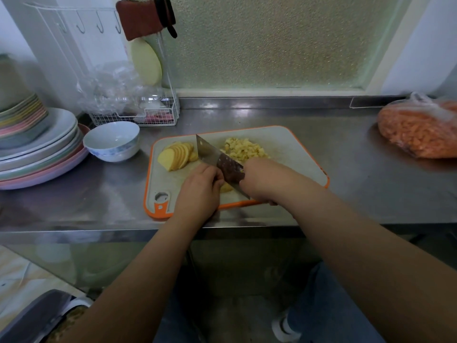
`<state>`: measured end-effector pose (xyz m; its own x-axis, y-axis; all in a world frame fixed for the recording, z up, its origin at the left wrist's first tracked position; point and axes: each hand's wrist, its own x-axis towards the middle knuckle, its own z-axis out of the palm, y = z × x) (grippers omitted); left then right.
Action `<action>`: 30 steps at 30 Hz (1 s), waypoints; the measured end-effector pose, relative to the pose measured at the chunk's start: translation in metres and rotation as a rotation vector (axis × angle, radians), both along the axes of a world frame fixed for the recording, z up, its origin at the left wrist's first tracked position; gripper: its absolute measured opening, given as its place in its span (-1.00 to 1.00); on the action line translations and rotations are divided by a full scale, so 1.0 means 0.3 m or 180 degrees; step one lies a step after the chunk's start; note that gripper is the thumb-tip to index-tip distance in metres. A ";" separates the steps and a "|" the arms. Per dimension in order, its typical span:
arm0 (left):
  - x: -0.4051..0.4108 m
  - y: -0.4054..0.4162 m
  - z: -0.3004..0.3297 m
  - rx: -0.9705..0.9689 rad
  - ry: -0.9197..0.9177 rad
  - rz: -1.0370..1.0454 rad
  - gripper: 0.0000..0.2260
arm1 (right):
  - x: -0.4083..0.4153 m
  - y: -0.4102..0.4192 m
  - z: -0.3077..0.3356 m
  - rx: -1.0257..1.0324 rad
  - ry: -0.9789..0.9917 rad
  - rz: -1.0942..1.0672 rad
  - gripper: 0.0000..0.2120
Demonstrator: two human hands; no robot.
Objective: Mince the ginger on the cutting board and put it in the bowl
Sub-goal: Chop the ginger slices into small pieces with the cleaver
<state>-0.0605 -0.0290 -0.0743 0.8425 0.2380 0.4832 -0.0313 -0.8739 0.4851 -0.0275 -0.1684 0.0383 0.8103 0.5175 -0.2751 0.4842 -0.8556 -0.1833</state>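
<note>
Two bare forearms reach from the near edge toward the steel bench, the largest thing in view. On its left side stands a stack of plates in pale colours. At the far right lies a plastic bag full of orange pieces. In the middle lies the cutting board, grey with an orange rim. A white wire rack stands at the far left, against the wall, with clear plastic inside it.

Between the plates and the board stands the bowl, white with a blue pattern; nothing shows inside it. The cleaver points to the far left over the board. The right hand is closed around its handle, which is mostly hidden. The left hand has curled fingers that press on a small piece of ginger just beside the blade. Minced ginger makes a heap on the far part of the board, right of the blade. Sliced ginger lies fanned on the left part of the board.
</note>
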 end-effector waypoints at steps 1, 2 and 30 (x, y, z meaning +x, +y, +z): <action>0.000 0.000 0.002 0.0007 0.0002 -0.0003 -0.92 | 0.000 0.006 0.011 -0.0109 0.0010 0.0049 -0.89; 0.001 0.001 0.003 0.0013 0.0012 0.0002 -0.92 | 0.002 0.013 0.019 -0.0225 0.0012 0.0100 -0.87; -0.021 0.005 -0.002 0.0262 0.0014 0.0216 -0.94 | -0.006 -0.001 -0.003 0.0177 -0.0048 -0.0074 -0.89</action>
<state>-0.0669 -0.0275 -0.0751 0.8280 0.2542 0.4999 0.0312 -0.9109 0.4114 -0.0293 -0.1686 0.0375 0.8260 0.5128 -0.2341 0.4675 -0.8552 -0.2238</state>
